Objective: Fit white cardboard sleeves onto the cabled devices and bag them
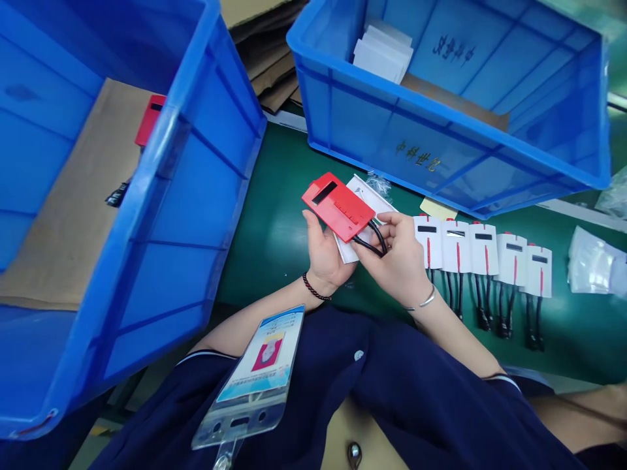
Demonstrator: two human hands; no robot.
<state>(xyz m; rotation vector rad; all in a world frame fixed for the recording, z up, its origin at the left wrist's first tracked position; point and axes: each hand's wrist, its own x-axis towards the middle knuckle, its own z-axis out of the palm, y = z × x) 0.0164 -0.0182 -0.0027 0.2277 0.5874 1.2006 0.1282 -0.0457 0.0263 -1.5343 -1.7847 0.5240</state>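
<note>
A flat red device [337, 205] with a black window is held above the green table [274, 235]. My left hand [323, 251] grips it from below, fingers closed round its near edge. My right hand [399, 254] pinches the black cables [375, 238] that hang from the device's right end. A white sleeve or bag [365, 189] lies just behind the device, partly hidden by it.
A row of several white devices [482, 251] with black cables lies to the right on the table. A large blue crate [196, 163] with cardboard and a red device [149, 117] stands left. Another blue crate [441, 150] with white pieces [385, 52] stands behind. Plastic bags [595, 264] lie far right.
</note>
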